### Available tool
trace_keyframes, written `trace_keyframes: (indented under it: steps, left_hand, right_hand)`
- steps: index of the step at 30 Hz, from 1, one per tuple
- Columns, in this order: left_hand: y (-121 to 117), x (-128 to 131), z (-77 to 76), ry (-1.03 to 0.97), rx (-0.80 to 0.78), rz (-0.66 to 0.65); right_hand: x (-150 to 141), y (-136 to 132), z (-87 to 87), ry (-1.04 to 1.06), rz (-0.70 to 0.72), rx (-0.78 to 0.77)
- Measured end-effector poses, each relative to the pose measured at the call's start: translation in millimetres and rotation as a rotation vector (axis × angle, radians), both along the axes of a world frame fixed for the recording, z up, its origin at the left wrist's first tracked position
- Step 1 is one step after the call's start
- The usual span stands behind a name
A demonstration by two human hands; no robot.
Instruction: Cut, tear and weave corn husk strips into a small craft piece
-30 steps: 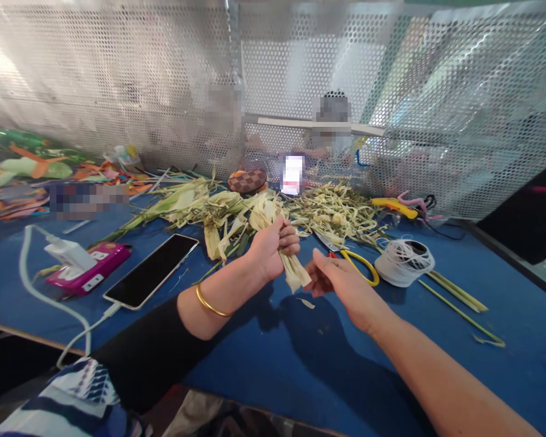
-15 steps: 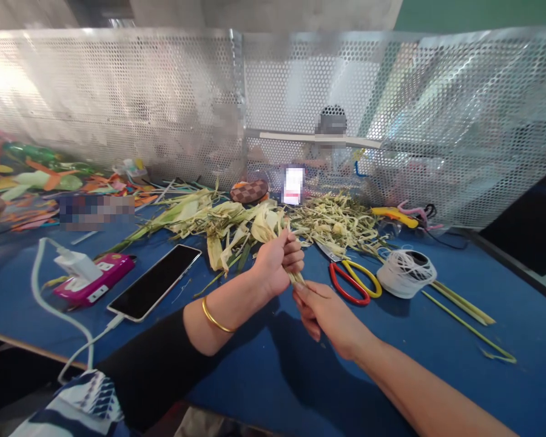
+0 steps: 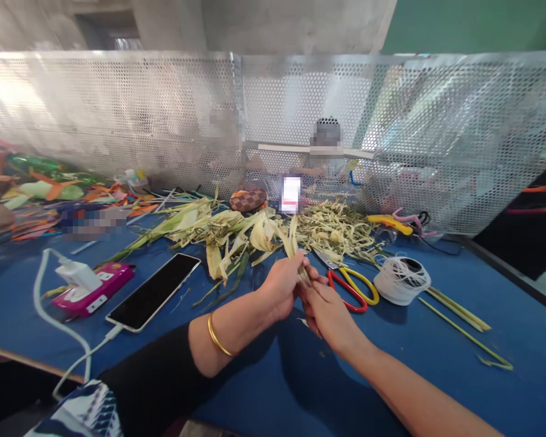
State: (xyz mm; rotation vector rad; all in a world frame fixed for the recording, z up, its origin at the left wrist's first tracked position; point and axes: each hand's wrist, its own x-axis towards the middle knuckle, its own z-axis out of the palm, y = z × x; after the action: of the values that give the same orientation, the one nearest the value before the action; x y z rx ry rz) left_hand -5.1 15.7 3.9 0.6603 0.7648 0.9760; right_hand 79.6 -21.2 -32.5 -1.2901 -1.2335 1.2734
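Note:
Both hands meet over the blue table around a pale dried corn husk [image 3: 292,243]. My left hand [image 3: 282,282] is closed on its lower part, and the husk's loose end sticks up past the thumb. Pressed against it from the right, my right hand [image 3: 324,303] pinches the bunched bottom of the husk; some fingertips are hidden. Behind the hands lies a pile of broad corn husks [image 3: 222,227]. A heap of thin shredded husk strips [image 3: 337,227] is to its right. Scissors [image 3: 357,288] with red and yellow handles lie just right of my right hand.
A spool of white string [image 3: 401,280] and green stalks [image 3: 459,309] lie to the right. On the left are a phone [image 3: 155,291] on a cable and a pink power strip [image 3: 93,291]. A perforated metal screen [image 3: 164,115] stands behind, with a lit phone [image 3: 292,193] before it.
My hands have come closer together, with the left moving slightly right to meet the right. The husk's loose end now stands up more visibly above my left hand. The view has tilted up slightly.

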Motion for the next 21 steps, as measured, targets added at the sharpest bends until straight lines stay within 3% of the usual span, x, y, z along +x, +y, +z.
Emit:
trace_keyframes:
  steps: [4,9,13,16,18,21]
  left_hand:
    - [11.3,-8.4,10.8,-0.077,-0.078,0.024]
    - [21.7,-24.4,21.7,-0.184,-0.161,0.000]
    - [20.0,-28.3,27.0,-0.134,-0.109,0.038]
    - [14.0,-27.0,32.1,-0.033,0.045,0.013]
    - [9.2,-25.2,34.3,0.064,0.172,-0.026]
    - [2.7,-21.3,31.4,0.248,0.350,-0.086]
  right_hand:
    - [0.8,-5.8,-4.4,-0.296,0.019,0.142]
    - [-6.6,-18.9,2.2,-0.794,0.011,0.327]
    - [-9.9,-24.6,6.9,-1.014,0.048,0.372]
    - [-1.7,-23.4,15.4,-0.990,0.188,0.374]
    - [8.4,-18.5,22.4,-0.866,0.228,0.357]
    - [23.6,-7.2,31.0,-0.560,-0.014,0.345]
